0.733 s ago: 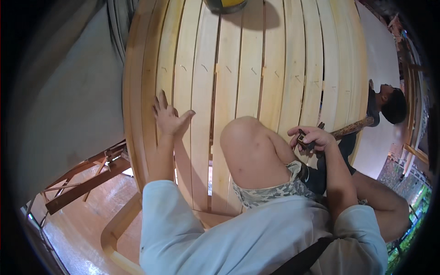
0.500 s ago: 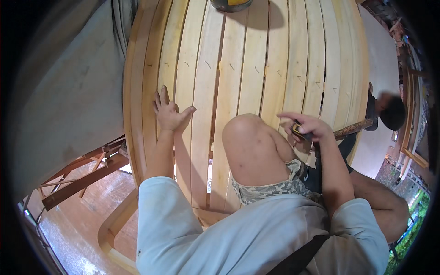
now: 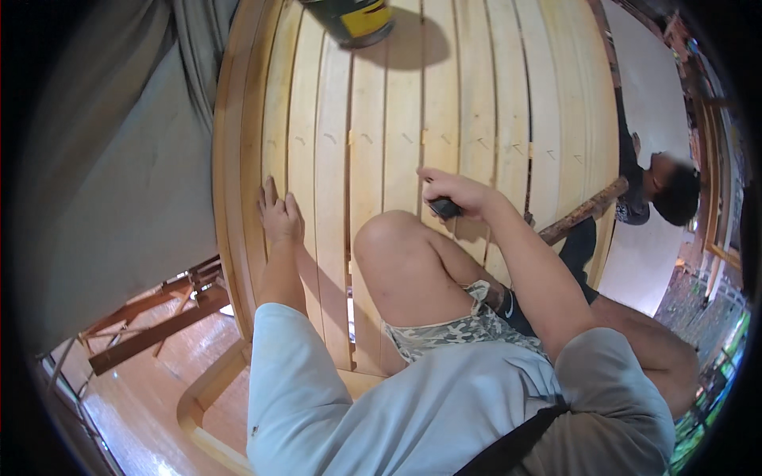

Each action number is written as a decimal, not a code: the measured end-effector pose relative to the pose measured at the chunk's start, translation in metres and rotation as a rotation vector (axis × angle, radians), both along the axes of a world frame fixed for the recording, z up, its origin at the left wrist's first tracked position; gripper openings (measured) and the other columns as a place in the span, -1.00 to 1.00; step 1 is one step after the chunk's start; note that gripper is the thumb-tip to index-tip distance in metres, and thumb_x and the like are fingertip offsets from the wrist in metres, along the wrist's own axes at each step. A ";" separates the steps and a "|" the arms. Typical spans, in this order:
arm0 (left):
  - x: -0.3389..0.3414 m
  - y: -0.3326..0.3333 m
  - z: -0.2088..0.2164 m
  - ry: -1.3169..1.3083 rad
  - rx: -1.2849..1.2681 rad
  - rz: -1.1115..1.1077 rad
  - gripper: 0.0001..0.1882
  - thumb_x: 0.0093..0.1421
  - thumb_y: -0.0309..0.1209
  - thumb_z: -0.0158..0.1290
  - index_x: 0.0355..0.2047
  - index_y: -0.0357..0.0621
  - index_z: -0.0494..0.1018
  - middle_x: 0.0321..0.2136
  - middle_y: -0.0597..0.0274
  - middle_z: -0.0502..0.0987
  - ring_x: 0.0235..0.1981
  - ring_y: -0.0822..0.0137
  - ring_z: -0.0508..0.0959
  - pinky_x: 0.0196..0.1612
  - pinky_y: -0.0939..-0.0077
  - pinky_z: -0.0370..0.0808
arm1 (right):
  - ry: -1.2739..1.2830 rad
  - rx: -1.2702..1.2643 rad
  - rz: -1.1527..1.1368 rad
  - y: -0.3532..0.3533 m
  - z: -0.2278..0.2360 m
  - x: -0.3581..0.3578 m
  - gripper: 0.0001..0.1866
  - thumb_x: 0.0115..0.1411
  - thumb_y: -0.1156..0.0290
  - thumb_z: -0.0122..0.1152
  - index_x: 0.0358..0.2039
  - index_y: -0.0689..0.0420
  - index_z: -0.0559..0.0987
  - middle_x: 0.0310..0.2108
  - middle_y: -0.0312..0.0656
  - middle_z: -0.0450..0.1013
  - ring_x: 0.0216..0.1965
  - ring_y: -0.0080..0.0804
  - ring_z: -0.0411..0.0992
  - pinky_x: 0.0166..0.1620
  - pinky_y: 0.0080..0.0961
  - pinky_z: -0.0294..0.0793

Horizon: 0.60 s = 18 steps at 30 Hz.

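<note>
Rests the left hand [image 3: 282,224] palm down near the left edge of the slatted wooden surface [image 3: 508,47], fingers slightly apart and pointing away, grip slack and unclosed.

Holds a small dark object [image 3: 444,208] in the right hand [image 3: 467,193], grip narrow and curled round it, above the middle slats [image 3: 403,95] and just beyond the bent bare knee [image 3: 389,238]. Stretches the index finger [image 3: 430,173] out to the left from this grip. Cannot tell contact between fingertip and wood, nor the kind of object, partly covered by the fingers.

Just right of the right forearm [image 3: 548,282], a wooden handle [image 3: 583,210] slanting toward the surface's right edge. Across the slats, beyond both hands, a row of short, thin, nail-like marks [image 3: 482,143]. Farther off, a dark bucket [image 3: 349,20] with a yellow patch. Below the knee, camouflage shorts [image 3: 432,337]. To the left, a grey cloth [image 3: 127,182]; below it, a curved wooden frame [image 3: 194,397]. At the right, a co-worker [image 3: 675,194] in dark clothing beside a pale panel [image 3: 655,79].
</note>
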<state>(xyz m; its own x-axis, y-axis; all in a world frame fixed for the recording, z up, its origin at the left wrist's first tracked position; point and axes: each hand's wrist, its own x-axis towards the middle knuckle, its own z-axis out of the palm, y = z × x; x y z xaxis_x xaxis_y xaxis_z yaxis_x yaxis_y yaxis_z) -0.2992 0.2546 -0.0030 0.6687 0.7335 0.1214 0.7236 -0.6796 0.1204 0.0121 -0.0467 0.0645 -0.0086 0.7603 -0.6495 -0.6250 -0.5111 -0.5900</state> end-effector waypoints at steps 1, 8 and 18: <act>0.006 -0.006 0.002 0.111 -0.009 0.042 -0.43 0.39 -0.11 -0.27 -0.07 -0.36 0.57 0.42 0.26 0.09 0.41 -0.03 0.05 0.41 0.00 -0.03 | 0.086 -0.054 -0.053 -0.027 -0.012 0.004 -0.30 0.16 0.21 0.22 0.31 0.08 0.29 -0.31 -0.17 0.48 -0.44 -0.54 0.45 -0.53 -0.55 0.40; 0.087 -0.075 0.047 -0.500 -0.590 0.428 -0.55 0.37 -0.23 -0.01 0.08 -0.37 0.45 -0.02 0.00 0.57 0.01 0.13 0.54 0.12 0.30 0.44 | 0.478 0.009 -0.373 -0.110 0.022 0.007 -0.49 0.25 0.04 0.21 0.14 -0.01 0.47 -0.40 -0.17 0.50 -0.52 -0.45 0.46 -0.56 -0.49 0.39; 0.227 -0.231 0.110 -0.323 -1.525 -0.181 -0.61 0.08 -0.46 0.30 -0.08 -0.32 0.54 -0.25 0.09 0.63 -0.24 0.35 0.62 -0.14 0.50 0.56 | -0.541 -0.010 0.243 -0.082 0.070 0.001 0.01 -0.13 0.38 0.26 0.31 0.44 -0.01 -0.21 -0.07 0.39 -0.22 -0.29 0.44 -0.21 -0.45 0.49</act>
<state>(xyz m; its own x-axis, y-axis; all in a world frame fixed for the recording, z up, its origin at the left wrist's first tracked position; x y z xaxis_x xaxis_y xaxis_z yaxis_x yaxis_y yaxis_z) -0.0718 0.0239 0.1068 0.8511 0.2094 -0.4814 0.4582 0.1511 0.8759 0.0132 -0.1289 0.1343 0.1525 0.7715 -0.6177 -0.1015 -0.6095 -0.7863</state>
